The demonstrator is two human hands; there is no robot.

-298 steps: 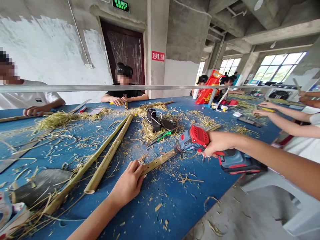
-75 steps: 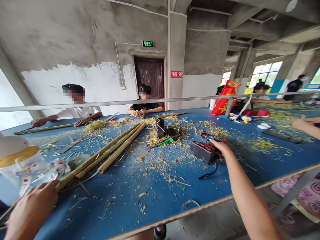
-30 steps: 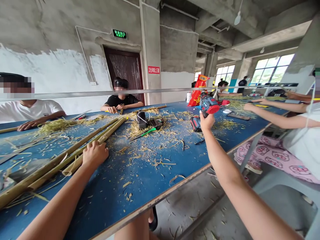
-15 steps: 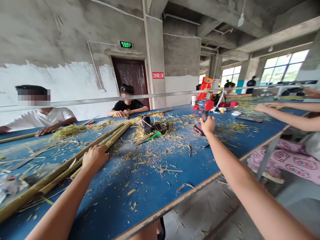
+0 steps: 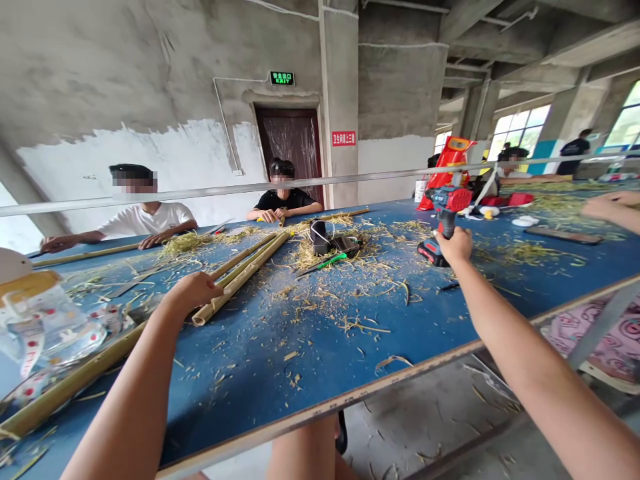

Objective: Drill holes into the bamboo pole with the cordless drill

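Bent fingers of my left hand (image 5: 193, 292) close on a bamboo pole (image 5: 240, 259) in a bundle lying on the blue table. Beside it, nearest me, is a pale bamboo pole (image 5: 245, 277) with its hollow cut end towards me. A longer pole (image 5: 95, 367) runs under my left forearm, partly hidden. On the right, my right hand (image 5: 457, 245) is wrapped round the handle of a red and black cordless drill (image 5: 447, 200). The drill is upright, its battery at table level. Between my hands lie a green-handled tool (image 5: 330, 261) and a black object (image 5: 319, 238) with a white cord.
Bamboo shavings litter the blue table (image 5: 310, 400). Two people sit across it, and another person's arm (image 5: 613, 207) reaches in at right. A pale horizontal bar (image 5: 300, 183) crosses above the table. A clear plastic bag (image 5: 55, 327) lies left; a red bag (image 5: 447, 167) stands behind the drill.
The view has turned left, so things sit further right. My left hand has shifted off the nearest pole's middle, baring its cut end. The right hand still grips the drill.
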